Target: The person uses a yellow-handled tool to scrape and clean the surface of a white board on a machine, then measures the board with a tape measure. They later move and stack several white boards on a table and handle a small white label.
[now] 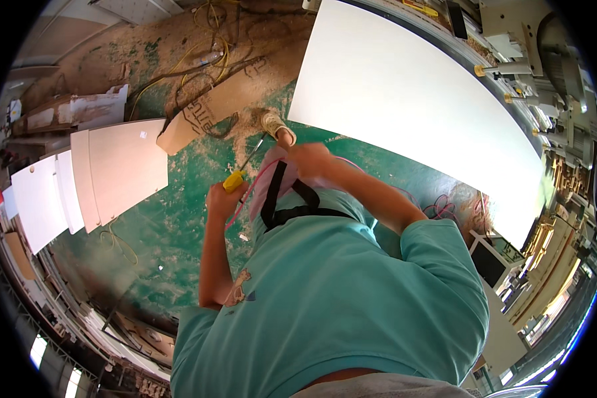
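Yellow-bodied tool with a long thin metal shaft (233, 181) is in the left hand (221, 199), near left, fingers wrapped round it. Shaft points far and slightly right, probably to keep the tip clear of the person. Thin pink flexible hose (251, 191) passes beside it; any link is hidden. Right hand (310, 161) is curled, blurred; can't tell if it grips the hose. Large white flat panel (404, 79), far right, is cut off at top.

Green floor (186, 222) here, scuffed pale in patches, brown dust (106, 71) spread across the far left! Panels (127, 174) crowd the left side, boards (545, 268) pile up on the right, and bright windows (38, 350) glow lower left.
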{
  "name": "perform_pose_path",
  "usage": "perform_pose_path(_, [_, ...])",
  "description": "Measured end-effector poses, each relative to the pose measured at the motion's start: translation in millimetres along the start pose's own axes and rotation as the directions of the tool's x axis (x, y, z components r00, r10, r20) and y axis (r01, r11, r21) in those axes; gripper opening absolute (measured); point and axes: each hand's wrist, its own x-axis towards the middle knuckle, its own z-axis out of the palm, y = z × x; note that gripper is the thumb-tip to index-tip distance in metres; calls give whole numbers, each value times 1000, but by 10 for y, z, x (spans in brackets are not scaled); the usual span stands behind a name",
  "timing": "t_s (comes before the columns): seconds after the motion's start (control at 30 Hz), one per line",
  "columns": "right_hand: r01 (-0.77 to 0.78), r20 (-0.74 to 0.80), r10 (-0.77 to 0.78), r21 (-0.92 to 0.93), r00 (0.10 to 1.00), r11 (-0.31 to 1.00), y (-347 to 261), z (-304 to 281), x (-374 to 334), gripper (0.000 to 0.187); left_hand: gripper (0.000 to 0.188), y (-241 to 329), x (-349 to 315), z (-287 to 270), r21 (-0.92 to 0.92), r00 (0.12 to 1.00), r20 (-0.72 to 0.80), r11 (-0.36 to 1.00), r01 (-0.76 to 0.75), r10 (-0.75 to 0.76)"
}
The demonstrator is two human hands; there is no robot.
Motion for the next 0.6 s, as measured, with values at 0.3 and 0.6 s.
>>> perform_pose_path(0.3, [-555, -823, 562, 506, -81, 661, 2589, 124, -1461, 24, 57, -561, -429, 55, 159, 998, 55, 987, 24, -33])
perform_pose_path(0.6, [-539, -692, 666, 461, 279, 705, 1319, 574, 40, 32, 38, -743, -395, -583, -196, 995, -8, 975, -103, 104])
